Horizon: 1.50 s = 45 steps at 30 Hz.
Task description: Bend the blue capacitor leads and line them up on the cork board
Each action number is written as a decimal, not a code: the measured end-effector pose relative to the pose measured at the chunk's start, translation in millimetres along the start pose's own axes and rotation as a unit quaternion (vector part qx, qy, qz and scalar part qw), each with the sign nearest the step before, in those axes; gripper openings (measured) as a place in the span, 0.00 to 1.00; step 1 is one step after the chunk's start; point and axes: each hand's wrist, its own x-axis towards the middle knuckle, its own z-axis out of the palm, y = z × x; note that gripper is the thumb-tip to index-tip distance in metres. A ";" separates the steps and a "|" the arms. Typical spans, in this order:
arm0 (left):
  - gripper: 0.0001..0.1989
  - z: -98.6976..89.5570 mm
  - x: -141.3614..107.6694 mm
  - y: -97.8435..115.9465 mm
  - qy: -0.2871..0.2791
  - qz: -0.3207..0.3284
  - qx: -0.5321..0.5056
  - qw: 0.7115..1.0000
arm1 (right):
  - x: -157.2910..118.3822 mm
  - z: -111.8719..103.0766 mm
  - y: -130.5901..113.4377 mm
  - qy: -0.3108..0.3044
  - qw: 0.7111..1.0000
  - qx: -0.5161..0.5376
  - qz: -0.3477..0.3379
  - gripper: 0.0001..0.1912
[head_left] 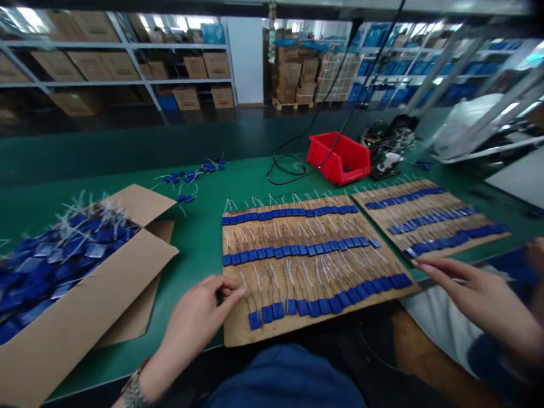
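Note:
My left hand (204, 306), with a watch at the wrist, pinches a thin wire lead above the leftmost blue part (254, 320) in the bottom row. That part lies on the left brown board (238, 334), which carries three rows of blue parts with pale-tipped leads. My right hand (480, 292) is at the near left corner of the right brown board (459, 247); its thumb and finger meet beside the end of a blue row (442, 243). What is between those fingertips is too small to tell.
Many blue parts (38, 272) fill an open cardboard box (106, 283) at left. Loose parts (187, 175) lie farther back. A red bin (338, 158), a black cable (293, 173) and tangled items stand behind. Another person's hand (538, 249) shows at the right edge.

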 end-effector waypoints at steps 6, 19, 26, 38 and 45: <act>0.14 3.6 18.7 27.1 -0.040 -0.032 0.073 0.996 | 30.7 11.3 -10.9 -0.071 0.996 -0.046 0.019 0.16; 0.13 19.2 27.6 49.2 -0.053 -0.055 0.102 0.992 | 32.9 44.7 -43.6 -0.149 0.988 -0.046 0.003 0.20; 0.17 25.0 27.7 62.4 -0.044 -0.034 0.083 0.995 | 23.7 58.6 -56.4 -0.141 0.989 -0.015 -0.048 0.21; 0.12 30.9 35.7 74.4 -0.052 0.017 0.075 0.996 | 35.1 54.0 -62.5 -0.176 0.982 -0.021 -0.063 0.08; 0.07 36.1 42.7 74.0 -0.052 0.044 0.011 0.998 | 41.7 50.9 -81.9 -0.209 0.972 -0.027 -0.102 0.06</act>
